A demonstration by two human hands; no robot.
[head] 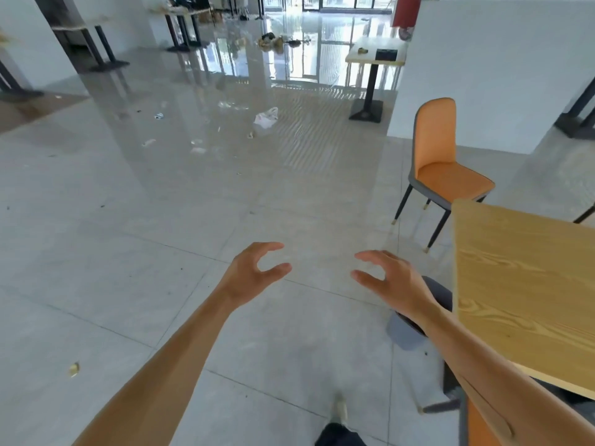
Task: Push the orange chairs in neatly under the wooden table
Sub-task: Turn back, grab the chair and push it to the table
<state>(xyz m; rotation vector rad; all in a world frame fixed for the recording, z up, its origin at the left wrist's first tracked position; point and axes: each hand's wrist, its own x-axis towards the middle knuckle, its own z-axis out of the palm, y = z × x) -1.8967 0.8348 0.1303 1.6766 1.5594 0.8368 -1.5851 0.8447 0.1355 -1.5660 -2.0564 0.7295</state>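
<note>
Both hands — left hand [254, 272], right hand [391, 278] — hover spread and empty beside the wooden table [521, 284].

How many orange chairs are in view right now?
2: one orange chair standing out beyond the wooden table's far corner, another chair partly hidden at its near edge. Others may be hidden.

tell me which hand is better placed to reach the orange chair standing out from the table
Right, probably. The right hand is on the side of the orange chair and the wooden table; the left hand hangs over bare floor, farther away. Both are open and empty.
</note>
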